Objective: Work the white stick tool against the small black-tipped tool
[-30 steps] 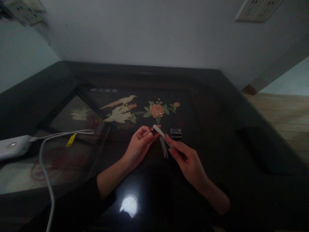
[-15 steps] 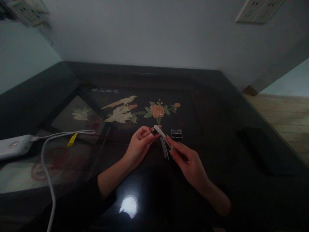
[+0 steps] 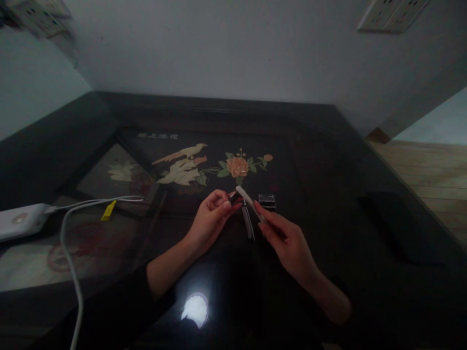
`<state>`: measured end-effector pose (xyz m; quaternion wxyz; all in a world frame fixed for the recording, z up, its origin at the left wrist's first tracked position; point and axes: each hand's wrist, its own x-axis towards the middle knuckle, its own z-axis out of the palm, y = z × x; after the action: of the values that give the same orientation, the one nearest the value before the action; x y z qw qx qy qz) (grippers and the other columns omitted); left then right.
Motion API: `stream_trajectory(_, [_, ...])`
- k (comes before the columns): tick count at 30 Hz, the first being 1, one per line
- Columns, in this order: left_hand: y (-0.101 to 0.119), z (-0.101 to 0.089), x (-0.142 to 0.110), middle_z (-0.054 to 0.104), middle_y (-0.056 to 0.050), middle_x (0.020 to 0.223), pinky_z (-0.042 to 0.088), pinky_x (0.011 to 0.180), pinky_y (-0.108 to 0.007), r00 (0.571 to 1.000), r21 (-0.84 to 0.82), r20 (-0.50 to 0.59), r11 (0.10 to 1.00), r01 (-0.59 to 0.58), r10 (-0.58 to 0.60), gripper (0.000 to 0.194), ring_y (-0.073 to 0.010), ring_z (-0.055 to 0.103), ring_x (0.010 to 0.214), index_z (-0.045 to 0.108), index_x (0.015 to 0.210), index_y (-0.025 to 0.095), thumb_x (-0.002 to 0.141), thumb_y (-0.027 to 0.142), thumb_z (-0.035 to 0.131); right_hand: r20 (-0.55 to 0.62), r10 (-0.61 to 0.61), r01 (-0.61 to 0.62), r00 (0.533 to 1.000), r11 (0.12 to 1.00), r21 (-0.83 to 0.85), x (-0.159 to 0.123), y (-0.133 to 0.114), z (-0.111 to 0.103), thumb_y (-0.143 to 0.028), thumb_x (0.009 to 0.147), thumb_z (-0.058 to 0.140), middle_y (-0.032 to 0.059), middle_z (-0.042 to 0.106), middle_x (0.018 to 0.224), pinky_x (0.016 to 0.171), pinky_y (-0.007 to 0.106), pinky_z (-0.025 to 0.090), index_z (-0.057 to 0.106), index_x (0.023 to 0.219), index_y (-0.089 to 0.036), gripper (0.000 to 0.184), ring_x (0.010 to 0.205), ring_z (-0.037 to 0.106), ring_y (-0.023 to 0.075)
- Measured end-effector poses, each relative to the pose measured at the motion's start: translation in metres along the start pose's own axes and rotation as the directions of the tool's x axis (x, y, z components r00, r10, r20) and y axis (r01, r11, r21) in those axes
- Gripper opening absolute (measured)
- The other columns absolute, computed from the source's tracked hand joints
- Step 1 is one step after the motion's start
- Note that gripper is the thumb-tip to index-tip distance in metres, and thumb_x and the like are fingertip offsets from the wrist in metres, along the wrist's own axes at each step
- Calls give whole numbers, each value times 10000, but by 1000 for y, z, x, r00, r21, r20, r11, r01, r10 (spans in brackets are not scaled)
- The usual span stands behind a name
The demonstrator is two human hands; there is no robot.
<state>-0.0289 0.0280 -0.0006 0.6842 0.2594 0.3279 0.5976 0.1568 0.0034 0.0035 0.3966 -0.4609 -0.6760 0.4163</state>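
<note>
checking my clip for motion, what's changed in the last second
The right hand shifted slightly right with its pale stick, baring more of the dark piece in the left hand. No grip visibly changed. The left hand, small case and white device stayed put.

Hands (image 3: 292,243) over worktop (image 3: 328,165) middle, strip (image 3: 247,198) in right one, case (image 3: 267,198) just beyond it. Left: device (image 3: 24,221) with cable (image 3: 69,257), tag (image 3: 108,210) by cable. Right: slab (image 3: 404,228). Wall (image 3: 219,53) behind worktop, sockets (image 3: 396,14) on its right.

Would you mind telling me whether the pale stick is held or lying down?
The pale stick is held: the right hand pinches its near end, its far tip beside the left hand.
</note>
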Motion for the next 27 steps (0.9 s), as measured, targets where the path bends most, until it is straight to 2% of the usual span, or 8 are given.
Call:
stream_trajectory(4, [-1, -2, 1, 735, -29, 894, 519, 882, -274, 1000, -4, 10, 1000, -10, 10, 334, -169, 682, 947, 584, 720, 163, 592, 271, 872, 36, -23, 24, 999, 1000, -16, -4, -3, 3, -206, 923, 524, 61, 658, 1275, 894, 373, 543, 583, 1312, -275, 399, 1085, 644, 219])
stream_trajectory(10, [-4, -4, 2, 752, -31, 946, 507, 911, -289, 1000, -27, -14, 1000, -10, 10, 335, -167, 699, 927, 593, 760, 165, 600, 259, 872, 92, -33, 31, 995, 999, 24, -10, -8, 6, -213, 912, 545, 52, 698, 1202, 827, 348, 568, 578, 1317, -294, 415, 1039, 663, 218])
stream_trajectory(17, [-3, -3, 2, 747, -27, 908, 500, 932, -301, 1000, -11, 18, 1000, -6, 6, 331, -184, 677, 1000, 580, 724, 169, 598, 264, 871, 38, 22, -24, 999, 998, 58, -5, -4, 5, -217, 898, 558, 51, 670, 1259, 858, 357, 563, 601, 1289, -290, 400, 1037, 673, 210])
stream_trajectory(23, [-2, -2, 2, 720, 9, 798, 529, 869, -269, 1000, -26, 11, 1000, 10, -10, 337, -137, 697, 840, 587, 722, 165, 586, 275, 875, -4, 38, -38, 999, 999, 36, -2, 1, 2, -198, 899, 554, 45, 654, 1283, 913, 372, 541, 603, 1284, -278, 396, 1075, 663, 205])
stream_trajectory(27, [-1, 0, 1, 715, 8, 798, 530, 857, -263, 1000, -15, 11, 1000, 14, -13, 338, -144, 696, 849, 587, 714, 164, 578, 268, 878, -7, 15, -14, 1000, 1000, 21, -2, 1, 2, -186, 907, 540, 47, 646, 1295, 939, 372, 527, 588, 1302, -274, 407, 1093, 654, 203])
